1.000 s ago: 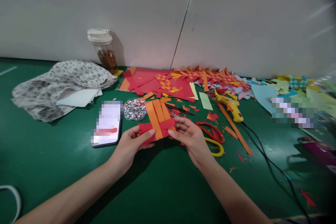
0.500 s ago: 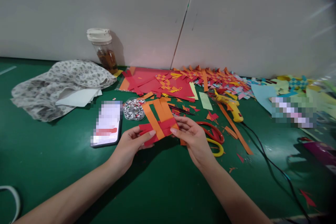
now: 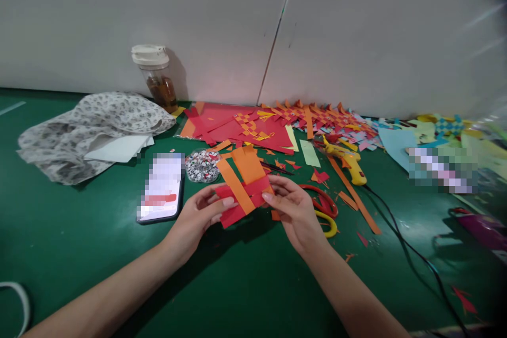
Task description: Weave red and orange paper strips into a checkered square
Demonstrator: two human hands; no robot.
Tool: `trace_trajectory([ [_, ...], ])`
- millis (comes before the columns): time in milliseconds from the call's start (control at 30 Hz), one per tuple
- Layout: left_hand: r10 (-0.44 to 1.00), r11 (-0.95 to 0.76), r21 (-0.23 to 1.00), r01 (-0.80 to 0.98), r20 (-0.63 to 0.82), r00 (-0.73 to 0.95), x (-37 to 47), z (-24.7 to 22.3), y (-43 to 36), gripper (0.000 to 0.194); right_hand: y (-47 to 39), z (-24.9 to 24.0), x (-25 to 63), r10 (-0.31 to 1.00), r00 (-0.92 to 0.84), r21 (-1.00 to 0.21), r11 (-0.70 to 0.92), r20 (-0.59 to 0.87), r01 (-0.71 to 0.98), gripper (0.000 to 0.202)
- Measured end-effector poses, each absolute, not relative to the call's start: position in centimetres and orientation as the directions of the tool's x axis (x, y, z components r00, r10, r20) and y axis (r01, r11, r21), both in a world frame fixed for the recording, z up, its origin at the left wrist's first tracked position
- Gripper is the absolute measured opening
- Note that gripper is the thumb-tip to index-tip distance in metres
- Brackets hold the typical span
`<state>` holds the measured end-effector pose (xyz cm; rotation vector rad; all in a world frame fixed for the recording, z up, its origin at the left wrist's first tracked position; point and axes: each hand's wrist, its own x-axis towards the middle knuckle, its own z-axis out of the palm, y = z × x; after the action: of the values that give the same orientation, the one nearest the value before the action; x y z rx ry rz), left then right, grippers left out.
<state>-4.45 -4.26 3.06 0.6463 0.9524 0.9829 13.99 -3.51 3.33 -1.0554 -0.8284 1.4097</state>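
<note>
Between my two hands are red and orange paper strips (image 3: 242,198), crossing each other and raised above the green table. My left hand (image 3: 202,216) pinches the red strips at their left end, thumb on top. On the right side, my right hand (image 3: 291,208) grips the strips with its thumb in front and fingers behind. Orange strips point up and away from me; one crosses over the red ones. Just beyond my right hand lie scissors (image 3: 328,222) with red and yellow handles, partly hidden. Behind the strips sits a clear round case of googly eyes (image 3: 201,165).
A phone (image 3: 161,187) lies left, near a patterned cloth (image 3: 91,121) and a lidded bottle of drink (image 3: 154,79). Woven paper fish (image 3: 247,124) and red sheets (image 3: 214,116) line the wall. At right are a yellow glue gun (image 3: 348,161), its cord (image 3: 407,245), and paper scraps.
The paper strips have shifted slightly to the right and tilted, and more of the lower red strip shows between my hands. Both hands keep their hold.
</note>
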Motion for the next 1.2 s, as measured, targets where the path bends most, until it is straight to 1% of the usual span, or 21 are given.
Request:
trace_trajectory([
  [100,0.906,0.419,0.805,-0.421,-0.337,0.256,-4.6,2.9,-4.3,0.039,-3.6,3.4,14.0,0.992,0.014,-0.928,-0.114,-0.127,-0.356,0.031],
  [267,0.893,0.442,0.789,-0.425,-0.342,0.293,-4.8,2.8,-4.5,0.041,-3.8,3.5,13.9,0.993,-0.015,-0.939,-0.119,-0.12,-0.323,0.029],
  [433,0.898,0.42,0.816,-0.398,-0.309,0.314,-4.8,3.3,-4.5,0.035,-3.7,3.1,13.8,0.997,-0.008,-0.969,-0.081,-0.082,-0.233,0.029],
  [533,0.898,0.425,0.832,-0.357,-0.337,0.283,-4.8,3.3,-4.4,0.035,-3.6,2.9,13.9,0.997,0.013,-0.974,-0.074,-0.078,-0.213,0.029],
  [667,0.895,0.442,0.83,-0.339,-0.386,0.223,-4.9,3.0,-4.4,0.031,-3.5,2.7,14.0,0.997,0.018,-0.978,-0.076,-0.081,-0.193,0.029],
  [767,0.895,0.442,0.84,-0.313,-0.392,0.212,-4.8,2.8,-4.4,0.03,-3.4,2.6,14.1,0.997,0.032,-0.982,-0.059,-0.066,-0.177,0.029],
  [867,0.899,0.429,0.851,-0.302,-0.37,0.234,-4.7,2.7,-4.3,0.027,-3.4,2.5,14.0,0.998,0.048,-0.989,-0.039,-0.046,-0.141,0.029],
  [1000,0.897,0.426,0.839,-0.339,-0.345,0.276,-4.7,2.5,-4.2,0.018,-3.4,2.4,14.0,0.998,0.057,-0.997,-0.007,-0.011,-0.075,0.028],
  [1200,0.895,0.428,0.835,-0.345,-0.337,0.294,-4.6,2.7,-4.2,0.019,-3.5,2.8,13.9,0.998,0.065,-0.999,0.006,0.002,-0.052,0.028],
])
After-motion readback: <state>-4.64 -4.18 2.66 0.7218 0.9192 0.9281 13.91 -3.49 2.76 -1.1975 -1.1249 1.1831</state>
